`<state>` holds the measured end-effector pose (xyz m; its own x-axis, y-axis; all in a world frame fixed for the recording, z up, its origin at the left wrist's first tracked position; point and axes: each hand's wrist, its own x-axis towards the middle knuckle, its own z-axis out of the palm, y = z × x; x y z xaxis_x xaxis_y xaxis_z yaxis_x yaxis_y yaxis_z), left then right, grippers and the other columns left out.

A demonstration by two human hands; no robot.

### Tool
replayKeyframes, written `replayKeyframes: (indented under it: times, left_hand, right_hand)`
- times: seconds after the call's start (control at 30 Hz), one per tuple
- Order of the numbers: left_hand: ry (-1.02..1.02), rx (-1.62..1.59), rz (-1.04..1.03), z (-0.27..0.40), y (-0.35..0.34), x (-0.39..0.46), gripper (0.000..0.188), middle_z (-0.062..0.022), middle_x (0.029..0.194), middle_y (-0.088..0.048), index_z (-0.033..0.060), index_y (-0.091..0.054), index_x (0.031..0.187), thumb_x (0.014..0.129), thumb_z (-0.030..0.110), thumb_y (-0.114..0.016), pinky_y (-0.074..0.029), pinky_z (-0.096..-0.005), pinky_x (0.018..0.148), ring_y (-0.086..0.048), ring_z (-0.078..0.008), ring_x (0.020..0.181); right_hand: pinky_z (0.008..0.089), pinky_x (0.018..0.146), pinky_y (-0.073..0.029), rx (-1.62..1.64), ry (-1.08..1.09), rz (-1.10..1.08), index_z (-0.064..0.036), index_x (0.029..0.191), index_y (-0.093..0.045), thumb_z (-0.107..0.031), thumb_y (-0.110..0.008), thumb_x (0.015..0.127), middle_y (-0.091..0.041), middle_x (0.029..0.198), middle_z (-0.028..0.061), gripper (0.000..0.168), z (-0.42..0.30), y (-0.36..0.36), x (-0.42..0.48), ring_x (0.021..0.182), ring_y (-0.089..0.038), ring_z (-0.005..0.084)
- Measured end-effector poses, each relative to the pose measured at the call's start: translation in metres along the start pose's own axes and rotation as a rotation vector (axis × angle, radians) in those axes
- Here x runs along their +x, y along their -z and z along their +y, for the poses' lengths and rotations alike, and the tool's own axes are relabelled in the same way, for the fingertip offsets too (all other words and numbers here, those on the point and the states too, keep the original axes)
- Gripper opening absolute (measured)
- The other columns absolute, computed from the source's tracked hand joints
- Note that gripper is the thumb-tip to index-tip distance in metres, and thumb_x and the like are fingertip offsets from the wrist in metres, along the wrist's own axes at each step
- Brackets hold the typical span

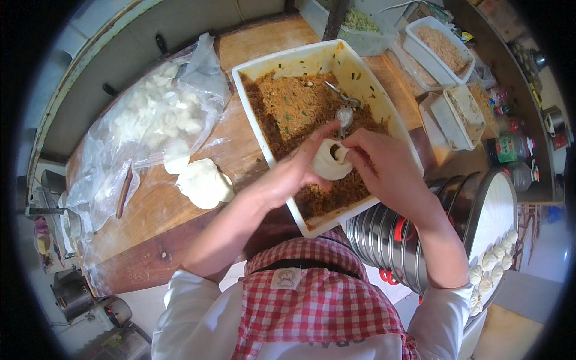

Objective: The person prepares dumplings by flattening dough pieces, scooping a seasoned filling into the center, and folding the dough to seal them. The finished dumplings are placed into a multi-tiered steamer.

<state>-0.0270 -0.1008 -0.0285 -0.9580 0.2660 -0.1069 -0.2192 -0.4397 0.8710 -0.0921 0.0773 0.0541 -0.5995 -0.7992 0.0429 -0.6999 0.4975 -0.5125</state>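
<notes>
A partly pleated dough bun [332,165] with dark filling showing through its top opening rests in my left hand [299,168]. The fingers of my right hand [382,168] pinch its rim on the right side. Both hands are above a large white plastic tub [249,112] of reddish-brown minced filling [290,105]. Inside the tub, a metal spoon [344,118] stands out of the filling behind the bun, and another spoon [351,101] lies farther back. Left of the tub, a pile of flat dough wrappers [202,183] lies on the wooden table [153,198].
A clear plastic sheet [103,135] covers many dough pieces [157,108] at left, with a rolling pin [124,193] on it. Stacked steamers [432,216] stand close at right, small buns [490,265] on top. Beyond are containers of filling [441,47] and bottles [510,148].
</notes>
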Motion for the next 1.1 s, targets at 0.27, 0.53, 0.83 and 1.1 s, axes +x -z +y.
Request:
replayKeyframes:
  times: [0.27, 0.53, 0.83, 1.1]
  left_hand:
    - [0.255, -0.294, 0.092, -0.016, -0.008, 0.003, 0.041, -0.0135, 0.089, -0.065, 0.0005, -0.052, 0.109, 0.103, 0.037, -0.035, -0.054, -0.034, 0.051, -0.068, -0.0244, 0.071]
    - [0.513, -0.527, -0.141, -0.017, 0.003, 0.004, 0.037, -0.0142, 0.092, -0.065, 0.0035, -0.054, 0.107, 0.102, 0.035, -0.037, -0.056, -0.0361, 0.05, -0.067, -0.03, 0.071]
    - [0.65, -0.56, -0.073, -0.017, -0.011, -0.019, 0.03, -0.0108, 0.083, -0.065, 0.0059, -0.056, 0.103, 0.098, 0.033, -0.045, -0.053, -0.0335, 0.048, -0.067, -0.0248, 0.069]
    - [0.063, -0.27, 0.358, -0.007, 0.021, -0.082, 0.035, -0.0102, 0.097, -0.062, 0.0047, -0.053, 0.113, 0.1, 0.036, -0.042, -0.056, -0.0287, 0.053, -0.066, -0.0203, 0.083]
  right_hand:
    - [0.0398, 0.069, -0.052, -0.279, 0.295, -0.02, -0.002, 0.1, -0.053, -0.008, -0.066, 0.072, -0.062, 0.093, 0.0131, 0.032, -0.005, -0.011, -0.008, 0.086, -0.063, 0.0299]
    - [0.0363, 0.064, -0.053, -0.389, 0.467, -0.112, -0.001, 0.098, -0.053, -0.014, -0.063, 0.074, -0.058, 0.084, 0.0087, 0.03, -0.002, -0.009, -0.01, 0.08, -0.061, 0.0262]
    - [0.0336, 0.058, -0.051, -0.454, 0.675, -0.158, 0.0, 0.097, -0.059, -0.013, -0.063, 0.073, -0.057, 0.081, 0.008, 0.028, -0.018, -0.009, -0.021, 0.072, -0.06, 0.0244]
    - [0.0402, 0.069, -0.053, 0.107, 0.114, -0.086, -0.003, 0.106, -0.064, -0.016, -0.06, 0.09, -0.068, 0.089, 0.0158, 0.021, 0.032, -0.052, 0.042, 0.08, -0.065, 0.0344]
